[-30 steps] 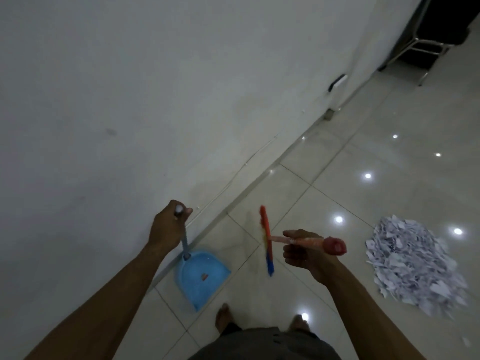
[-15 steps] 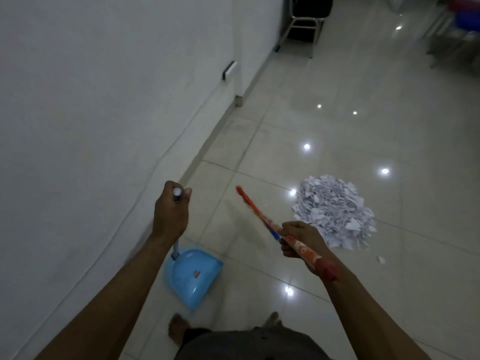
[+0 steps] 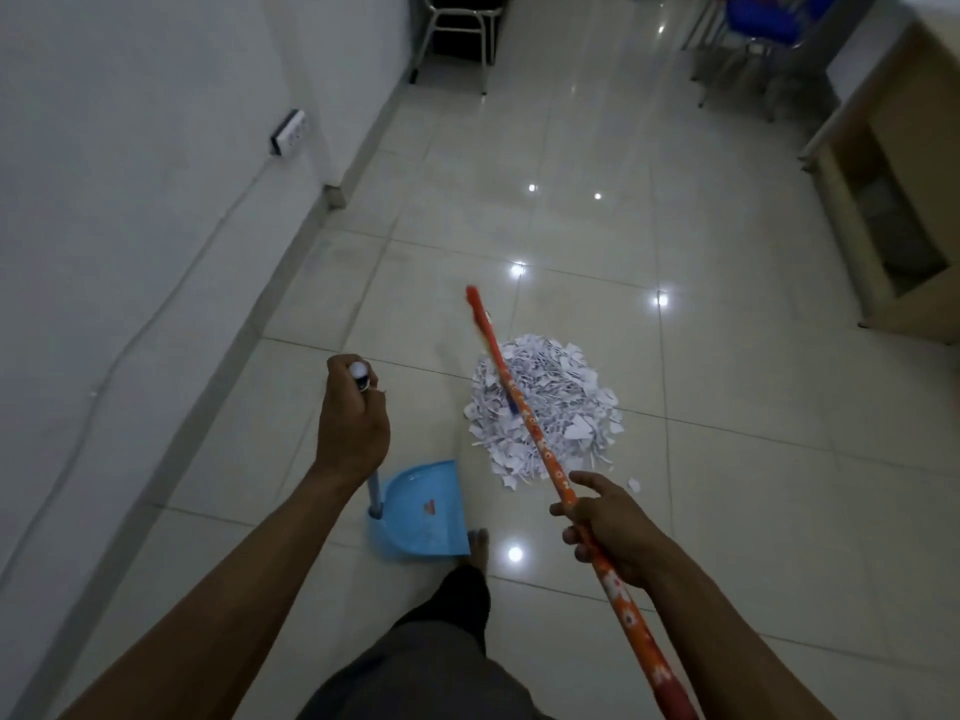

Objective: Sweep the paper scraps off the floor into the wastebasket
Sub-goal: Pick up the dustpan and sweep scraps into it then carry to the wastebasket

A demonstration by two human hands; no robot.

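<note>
A heap of white paper scraps [image 3: 561,402] lies on the glossy tiled floor ahead of me. My left hand [image 3: 353,418] grips the top of the upright handle of a blue dustpan [image 3: 421,509], which hangs or stands just left of my foot. My right hand [image 3: 608,527] holds the orange patterned broom stick [image 3: 530,423], index finger stretched out. The stick runs up across the heap to the red broom head [image 3: 475,306] beyond the heap's far left edge. No wastebasket shows.
A white wall with a socket [image 3: 288,131] runs along the left. A metal-legged chair [image 3: 457,28] stands at the far end, blue chairs [image 3: 758,23] at the far right. A wooden cabinet [image 3: 893,200] lines the right side. One stray scrap [image 3: 632,484] lies near my right hand.
The view has turned from the wall towards the room. I have stepped closer to the heap, and the broom has swung from in front of me out over the scraps.
</note>
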